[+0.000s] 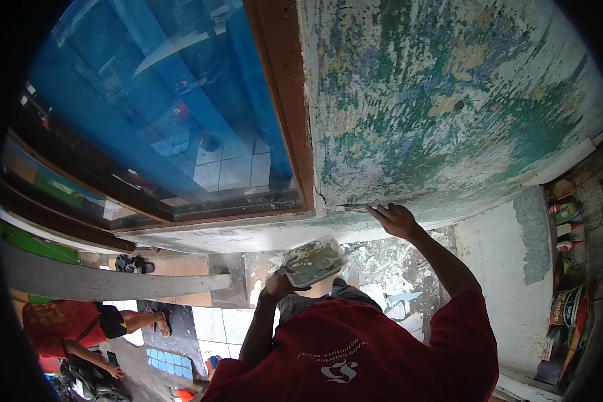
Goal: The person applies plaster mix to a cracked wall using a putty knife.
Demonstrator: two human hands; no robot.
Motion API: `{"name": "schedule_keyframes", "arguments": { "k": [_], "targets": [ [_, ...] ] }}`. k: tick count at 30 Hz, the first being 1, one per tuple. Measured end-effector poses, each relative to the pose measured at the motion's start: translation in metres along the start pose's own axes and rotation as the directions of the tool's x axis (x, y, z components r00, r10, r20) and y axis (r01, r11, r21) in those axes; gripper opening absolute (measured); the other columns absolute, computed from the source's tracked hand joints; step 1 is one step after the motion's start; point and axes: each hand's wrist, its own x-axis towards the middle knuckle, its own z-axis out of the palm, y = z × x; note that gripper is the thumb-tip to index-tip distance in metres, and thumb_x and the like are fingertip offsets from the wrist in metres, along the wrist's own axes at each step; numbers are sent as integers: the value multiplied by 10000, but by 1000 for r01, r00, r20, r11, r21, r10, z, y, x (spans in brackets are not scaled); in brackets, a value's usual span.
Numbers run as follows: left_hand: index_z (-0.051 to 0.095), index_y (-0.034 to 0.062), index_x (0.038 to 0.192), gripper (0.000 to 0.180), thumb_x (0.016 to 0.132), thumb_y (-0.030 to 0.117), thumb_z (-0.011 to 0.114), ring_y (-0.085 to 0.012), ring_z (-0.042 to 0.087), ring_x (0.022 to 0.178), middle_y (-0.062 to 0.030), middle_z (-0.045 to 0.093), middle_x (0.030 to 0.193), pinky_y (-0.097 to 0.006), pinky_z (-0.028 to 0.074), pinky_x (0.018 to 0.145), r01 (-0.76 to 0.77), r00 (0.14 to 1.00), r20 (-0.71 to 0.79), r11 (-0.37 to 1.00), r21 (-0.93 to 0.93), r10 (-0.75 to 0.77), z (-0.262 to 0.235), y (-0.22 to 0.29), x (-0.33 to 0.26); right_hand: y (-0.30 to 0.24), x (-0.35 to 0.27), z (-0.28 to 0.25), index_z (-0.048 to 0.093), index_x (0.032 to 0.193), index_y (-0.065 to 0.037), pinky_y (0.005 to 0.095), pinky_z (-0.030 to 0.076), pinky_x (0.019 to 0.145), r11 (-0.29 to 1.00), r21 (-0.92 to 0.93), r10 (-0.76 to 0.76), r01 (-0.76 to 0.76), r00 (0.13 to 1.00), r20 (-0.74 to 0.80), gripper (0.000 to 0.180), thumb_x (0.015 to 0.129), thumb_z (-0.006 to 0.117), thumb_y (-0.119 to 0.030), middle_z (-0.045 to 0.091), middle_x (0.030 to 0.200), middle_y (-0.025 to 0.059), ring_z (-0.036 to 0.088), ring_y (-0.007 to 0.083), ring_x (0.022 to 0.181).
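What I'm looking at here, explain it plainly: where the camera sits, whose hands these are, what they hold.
There is no machine here, only a person working bare-handed. The single picture comes from a wide fisheye camera worn on that person's head, looking down, so straight edges bend.

The left hand holds a shallow tub smeared with pale material. The right hand holds what seems a thin flat tool at the patchy green and white wall, near the lower corner of the brown window frame. Pale flakes litter the floor below. Another person shows at lower left.
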Motion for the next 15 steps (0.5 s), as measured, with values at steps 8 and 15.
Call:
{"name": "schedule_keyframes", "arguments": {
  "k": [8,15],
  "targets": [
    [243,143,1435,620,874,234,490,-370,410,1271,-138,332,1438,-591,454,918,-127,979,180,979,160,97,5,20,-12,-6,-11,-15,497,1324,-152,298,472,486,989,142,24,-48,986,163,621,713,602,-107,502,810,3,522,159,610],
    [259,142,1427,720,826,321,613,-368,376,1296,-153,328,1436,-595,425,953,73,995,-73,992,105,-66,0,19,2,-19,18,-11,506,1316,-129,314,442,490,990,129,49,-56,997,60,628,698,615,-97,495,775,12,492,168,580]
  ]
}}
